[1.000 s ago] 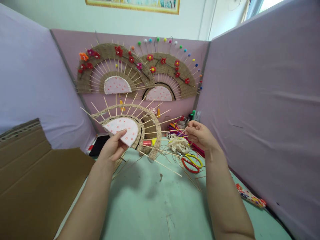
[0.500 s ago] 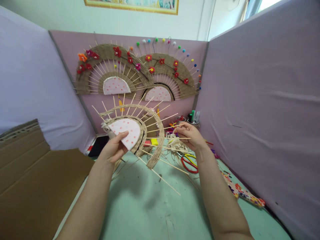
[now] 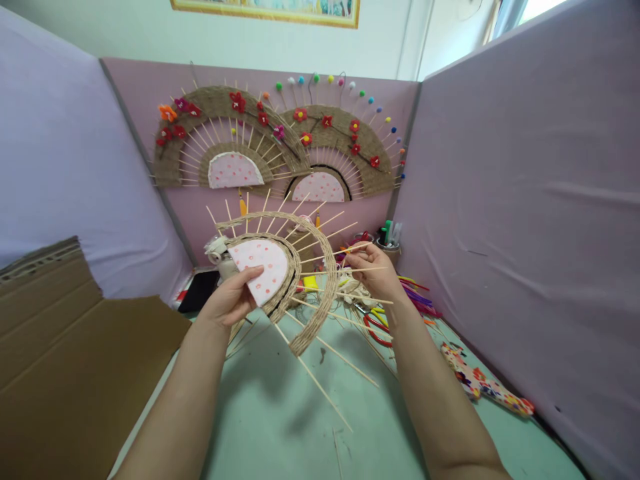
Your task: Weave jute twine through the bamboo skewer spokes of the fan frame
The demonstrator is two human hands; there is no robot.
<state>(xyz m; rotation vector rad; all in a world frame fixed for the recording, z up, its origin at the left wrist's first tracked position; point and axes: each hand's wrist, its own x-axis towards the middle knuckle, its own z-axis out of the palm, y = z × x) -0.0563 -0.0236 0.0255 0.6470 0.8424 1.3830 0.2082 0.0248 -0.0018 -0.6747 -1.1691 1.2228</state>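
My left hand (image 3: 231,299) grips a half-made fan (image 3: 280,267) by its pink dotted half-circle, thumb across the front. The fan has wooden skewers spreading outward and two bands of woven brown twine. It is held upright above the green table (image 3: 300,413), tilted to the right. My right hand (image 3: 373,270) is closed in a pinch at the fan's right side, among the skewer tips, on a thin strand or stick I cannot make out clearly.
Two finished fans (image 3: 230,137) (image 3: 340,150) with red flowers hang on the pink back panel. Red and yellow scissors (image 3: 377,321), a twine bundle, loose skewers, pipe cleaners (image 3: 417,297) and a pen cup (image 3: 390,243) lie behind the hands. Cardboard (image 3: 65,360) lies left; a patterned strip (image 3: 487,383) right.
The fan has turned clockwise, its lower skewers swinging down toward me. My right hand has moved left, closer to the fan's edge.
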